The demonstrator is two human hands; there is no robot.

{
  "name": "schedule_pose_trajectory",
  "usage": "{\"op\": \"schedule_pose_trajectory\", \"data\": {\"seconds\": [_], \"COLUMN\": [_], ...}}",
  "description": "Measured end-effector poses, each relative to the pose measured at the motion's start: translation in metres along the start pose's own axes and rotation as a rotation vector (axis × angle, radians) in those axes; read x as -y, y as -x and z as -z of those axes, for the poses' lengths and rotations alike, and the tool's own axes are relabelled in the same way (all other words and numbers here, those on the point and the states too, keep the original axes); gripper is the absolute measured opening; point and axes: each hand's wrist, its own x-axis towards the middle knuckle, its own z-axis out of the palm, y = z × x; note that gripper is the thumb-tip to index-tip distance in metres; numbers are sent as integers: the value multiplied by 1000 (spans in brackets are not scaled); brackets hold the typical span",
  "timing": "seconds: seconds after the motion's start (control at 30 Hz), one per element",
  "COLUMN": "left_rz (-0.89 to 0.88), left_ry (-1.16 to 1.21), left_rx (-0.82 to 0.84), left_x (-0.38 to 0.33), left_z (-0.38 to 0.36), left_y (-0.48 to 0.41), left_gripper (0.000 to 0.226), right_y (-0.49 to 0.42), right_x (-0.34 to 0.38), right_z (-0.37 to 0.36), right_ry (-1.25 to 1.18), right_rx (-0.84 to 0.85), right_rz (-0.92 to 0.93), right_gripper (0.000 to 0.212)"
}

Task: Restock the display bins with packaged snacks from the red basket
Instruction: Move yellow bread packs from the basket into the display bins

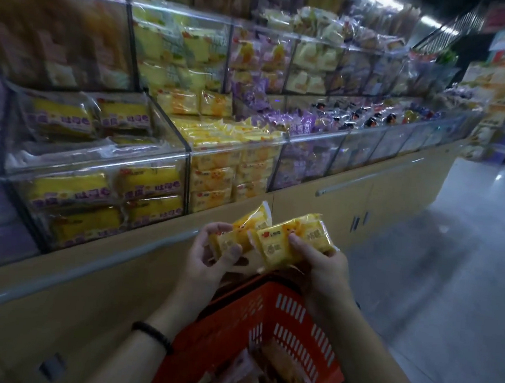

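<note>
Both hands are raised above the red basket, each with a yellow snack pack. My left hand grips one yellow pack between thumb and fingers. My right hand grips a second yellow pack right beside the first. Straight ahead, a clear display bin holds several matching yellow packs stacked near its rim. The basket below still contains several brownish and pink wrapped packs.
Left of the yellow bin, a clear bin holds larger yellow cake packs. To its right are bins of purple packs. A tan cabinet counter runs below the bins. Grey floor lies to the right.
</note>
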Motion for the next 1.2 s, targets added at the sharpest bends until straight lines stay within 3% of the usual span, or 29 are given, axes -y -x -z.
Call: {"op": "schedule_pose_trajectory", "data": {"seconds": [0.2,0.33,0.4,0.5,0.63,0.7,0.8,0.93,1.0,1.1,1.2], "left_rz": [-70,-178,-238,-327,-397,-402,-371,-386,-393,-392,-302], "left_ry": [-25,-58,-100,-194,-332,-314,-225,-294,-327,-357,-497], "left_rx": [49,-21,-40,-75,-117,-141,-87,-133,-156,-216,-357], "left_x": [-34,-77,-102,-146,-190,-204,-225,-240,-239,-227,-210], "left_z": [9,11,18,29,40,46,61,100,124,154,172], "left_y": [3,-12,-29,-57,-95,-114,-141,-187,-211,-243,-268], "left_gripper": [59,56,54,51,45,45,40,16,20,46,36], "right_y": [22,21,11,-11,-33,-45,-73,-123,-150,-192,-226], "right_x": [17,35,49,78,97,101,115,140,150,157,156], "right_z": [-31,-70,-86,-108,-165,-187,-202,-212,-216,-226,-241], "right_ry": [61,141,343,826,1017,1046,1045,1213,1393,1579,1667], "right_rx": [-32,-25,-99,-228,-27,45,26,4,15,1,-13], "right_rz": [156,328,488,679,812,810,862,962,1019,1097,1171], "right_gripper": [70,57,53,70,44,42,40,39,33,34,31]}}
